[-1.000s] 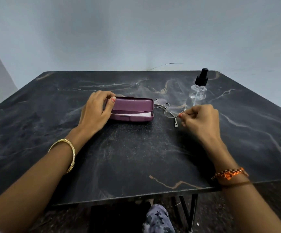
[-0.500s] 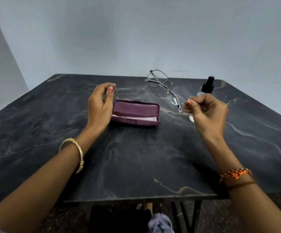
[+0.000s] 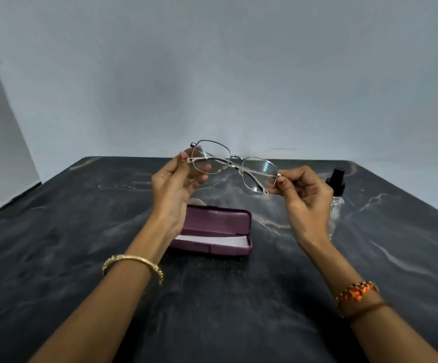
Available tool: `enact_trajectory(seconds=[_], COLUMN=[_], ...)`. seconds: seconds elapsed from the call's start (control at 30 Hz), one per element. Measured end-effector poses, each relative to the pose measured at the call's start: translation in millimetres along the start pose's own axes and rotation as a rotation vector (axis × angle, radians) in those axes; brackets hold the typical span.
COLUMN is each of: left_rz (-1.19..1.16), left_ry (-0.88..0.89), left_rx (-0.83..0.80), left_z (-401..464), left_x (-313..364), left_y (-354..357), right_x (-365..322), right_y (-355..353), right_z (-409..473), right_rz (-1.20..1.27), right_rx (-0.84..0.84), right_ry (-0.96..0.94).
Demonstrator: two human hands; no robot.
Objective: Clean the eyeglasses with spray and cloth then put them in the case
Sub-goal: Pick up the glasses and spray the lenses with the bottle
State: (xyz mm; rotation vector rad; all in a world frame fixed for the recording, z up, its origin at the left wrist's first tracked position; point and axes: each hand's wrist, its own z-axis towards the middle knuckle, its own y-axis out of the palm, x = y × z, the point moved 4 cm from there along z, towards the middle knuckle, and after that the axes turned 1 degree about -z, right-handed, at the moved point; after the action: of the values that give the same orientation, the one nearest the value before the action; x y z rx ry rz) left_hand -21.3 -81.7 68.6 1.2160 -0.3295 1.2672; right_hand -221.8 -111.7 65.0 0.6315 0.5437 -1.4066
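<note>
I see the eyeglasses (image 3: 235, 165) raised above the table (image 3: 55, 231) and the part-open case (image 3: 212, 229); left hand (image 3: 176, 184) and right hand (image 3: 304, 195) each pinch an outer frame end; light, thin, bendable wire, I judge; lenses smudge, so hold by the rims.

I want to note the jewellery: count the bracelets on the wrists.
2: a gold bangle on the left wrist, an orange beaded bracelet on the right wrist. A thin brown band sits just behind the beaded one.
</note>
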Motion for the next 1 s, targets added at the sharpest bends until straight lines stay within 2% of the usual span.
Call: enact_trajectory(seconds=[0.17, 0.43, 0.6, 0.8, 1.0], left_rz=[-0.189, -0.293, -0.233, 0.050, 0.101], left_ry=[-0.122, -0.136, -0.077, 0.085, 0.098], left_rx=[-0.033, -0.085, -0.056, -0.117, -0.148], left_z=[-7.3, -12.2, -7.7, -6.5, -5.5], left_x=[-3.6, 7.2, 13.9, 30.8, 33.8], left_y=[3.9, 16.6, 12.2, 12.1, 7.7], right_x=[-5.2, -10.2, -19.9, -30.6, -27.6], right_y=[6.3, 17.2, 10.2, -4.6, -8.3], right_z=[-4.8, -8.3, -2.6, 3.8, 5.8], right_rz=[0.047, 0.425, 0.432, 0.363, 0.253], right_rx=[-0.027, -0.080, -0.038, 0.072, 0.092], right_ry=[-0.009, 0.148, 0.096, -0.012, -0.052])
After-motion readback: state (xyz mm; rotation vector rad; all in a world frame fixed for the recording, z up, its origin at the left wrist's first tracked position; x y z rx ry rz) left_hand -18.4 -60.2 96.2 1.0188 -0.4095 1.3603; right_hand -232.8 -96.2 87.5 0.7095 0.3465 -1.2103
